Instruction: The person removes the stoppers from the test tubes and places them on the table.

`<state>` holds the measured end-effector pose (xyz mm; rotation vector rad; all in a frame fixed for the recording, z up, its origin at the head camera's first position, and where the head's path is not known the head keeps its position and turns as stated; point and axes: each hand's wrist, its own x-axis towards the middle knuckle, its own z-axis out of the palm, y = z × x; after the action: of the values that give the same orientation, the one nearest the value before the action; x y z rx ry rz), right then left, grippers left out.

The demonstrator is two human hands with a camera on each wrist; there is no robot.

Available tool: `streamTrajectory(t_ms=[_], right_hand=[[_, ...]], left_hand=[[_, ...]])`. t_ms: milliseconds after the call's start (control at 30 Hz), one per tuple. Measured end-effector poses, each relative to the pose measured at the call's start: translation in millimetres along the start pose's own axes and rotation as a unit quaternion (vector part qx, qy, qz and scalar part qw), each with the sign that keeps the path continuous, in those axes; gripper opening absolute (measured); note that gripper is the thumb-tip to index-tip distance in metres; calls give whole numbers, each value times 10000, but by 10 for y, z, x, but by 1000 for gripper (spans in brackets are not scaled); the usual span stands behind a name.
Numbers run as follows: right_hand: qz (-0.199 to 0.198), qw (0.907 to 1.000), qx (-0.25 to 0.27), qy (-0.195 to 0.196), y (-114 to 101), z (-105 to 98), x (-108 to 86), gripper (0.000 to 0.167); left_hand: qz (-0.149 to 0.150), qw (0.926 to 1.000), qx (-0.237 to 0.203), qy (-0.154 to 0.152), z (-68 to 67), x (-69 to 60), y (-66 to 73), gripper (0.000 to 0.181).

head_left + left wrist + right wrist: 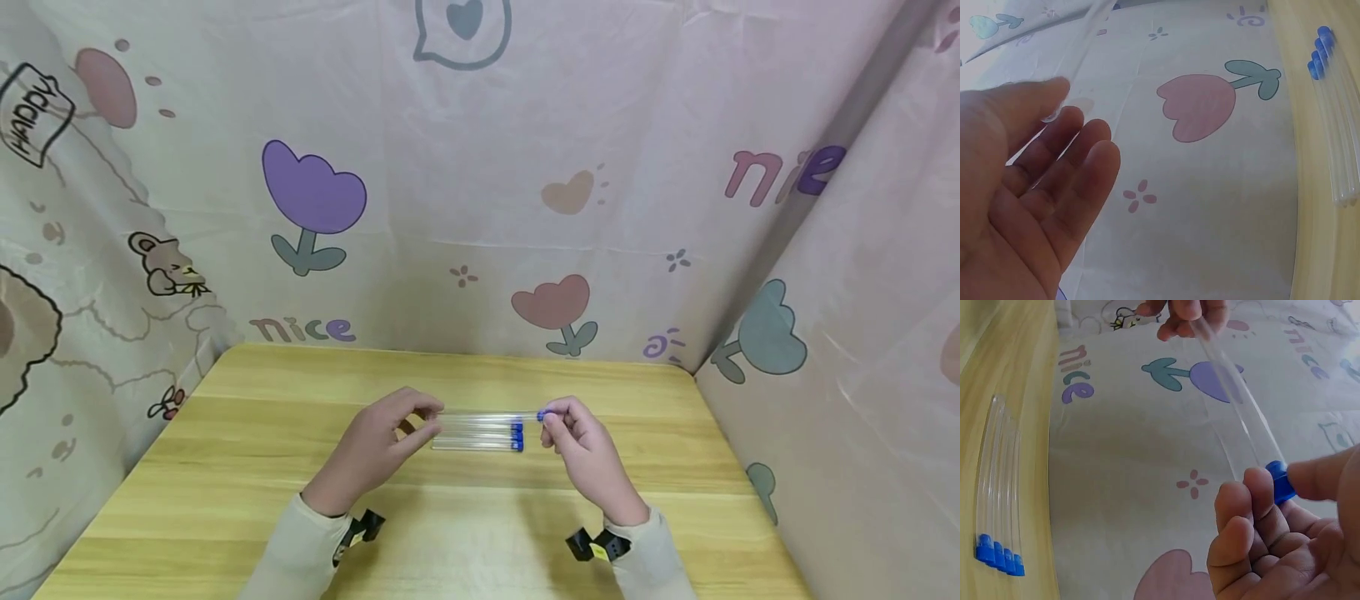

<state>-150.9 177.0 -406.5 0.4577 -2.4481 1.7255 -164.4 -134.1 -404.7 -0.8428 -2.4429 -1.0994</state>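
Observation:
A clear, slender test tube with a blue cap is held roughly level above the table between both hands. My right hand pinches the cap between thumb and fingers. At the tube's other, rounded end, my left hand pinches it with the thumb against the fingers; the remaining fingers are loosely bent. Below, several matching capped test tubes lie side by side on the table, their blue caps all pointing to the right. The held tube partly overlaps this row in the head view.
The wood-grain table ends at a patterned cloth backdrop behind, with cloth also hanging at the left and right sides. Each wrist carries a small black camera over a light sleeve.

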Motion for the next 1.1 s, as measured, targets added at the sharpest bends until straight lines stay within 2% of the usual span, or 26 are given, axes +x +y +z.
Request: streamTrajectory(t_ms=[233, 467, 633, 767, 900, 1100], right_hand=[[206, 9978, 630, -17, -7, 3, -7, 12], [437, 9956, 814, 149, 3, 28, 11, 23], [691, 9943, 778, 236, 31, 60, 39, 19], [718, 9940, 778, 260, 31, 75, 44, 19], [700, 9940, 790, 291, 29, 83, 43, 17], [636, 9940, 857, 247, 30, 94, 37, 15]], left_hand=[[-22, 9998, 213, -63, 25, -12, 12, 20], [155, 9978, 626, -122, 29, -15, 36, 17], [396, 9936, 1057, -104, 48, -24, 18, 14], [740, 9887, 1298, -65, 66, -31, 3, 6], [931, 9867, 1327, -125, 70, -31, 2, 5], [782, 9909, 1054, -304, 52, -39, 13, 7]])
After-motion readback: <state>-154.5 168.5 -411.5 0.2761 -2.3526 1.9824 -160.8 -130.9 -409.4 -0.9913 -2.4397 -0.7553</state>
